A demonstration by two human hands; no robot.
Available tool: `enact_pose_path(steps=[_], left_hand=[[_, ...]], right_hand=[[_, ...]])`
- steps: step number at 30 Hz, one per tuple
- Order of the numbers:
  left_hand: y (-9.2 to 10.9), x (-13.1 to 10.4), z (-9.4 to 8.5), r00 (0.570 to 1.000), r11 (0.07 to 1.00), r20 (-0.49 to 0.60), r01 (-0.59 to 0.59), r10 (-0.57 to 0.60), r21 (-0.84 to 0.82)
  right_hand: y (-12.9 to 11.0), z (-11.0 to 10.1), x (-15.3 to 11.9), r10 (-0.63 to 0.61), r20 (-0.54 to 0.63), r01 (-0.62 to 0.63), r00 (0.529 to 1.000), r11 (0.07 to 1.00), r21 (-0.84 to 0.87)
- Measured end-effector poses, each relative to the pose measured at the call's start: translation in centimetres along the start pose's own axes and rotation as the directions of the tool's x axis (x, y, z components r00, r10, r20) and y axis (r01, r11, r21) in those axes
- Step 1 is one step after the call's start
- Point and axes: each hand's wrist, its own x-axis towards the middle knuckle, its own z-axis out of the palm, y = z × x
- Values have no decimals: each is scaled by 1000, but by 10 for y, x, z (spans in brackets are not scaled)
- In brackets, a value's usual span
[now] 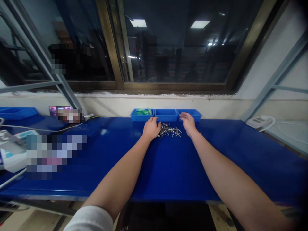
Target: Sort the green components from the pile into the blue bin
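Note:
A loose pile of thin metal pieces [168, 129] lies on the blue tabletop [166, 166], in front of three blue bins. My left hand [152, 127] rests at the pile's left edge, fingers apart, below the left bin [133, 116]. Over the front rim of the right bin [196, 116] is my right hand [188, 123], its fingers drawn together near the bin's left side; what they hold, if anything, is too small to make out. Between these stands the middle bin [166, 116]. Green packaging [142, 111] lies in the left bin.
On the left are a white device [16, 157], a propped phone [60, 111], cables and another blue bin [18, 112]. A white power strip [261, 122] lies at the right. Grey metal frames rise on both sides, before a window.

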Motion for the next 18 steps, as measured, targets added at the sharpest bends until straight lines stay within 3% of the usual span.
enact_pose_path(steps=[6, 10, 14, 18], left_hand=[[-1, 0, 1, 998, 999, 68, 7, -10, 43], [-2, -1, -2, 989, 997, 133, 62, -69, 54], [-4, -4, -8, 967, 997, 250, 36, -51, 64], [-5, -9, -11, 926, 993, 369, -101, 73, 57]], right_hand=[[4, -4, 6, 47, 76, -46, 996, 999, -20], [1, -7, 1, 10, 41, 0, 999, 974, -227], [-4, -8, -10, -94, 46, 103, 994, 812, -574], [-10, -1, -25, 71, 208, 130, 976, 578, -806]])
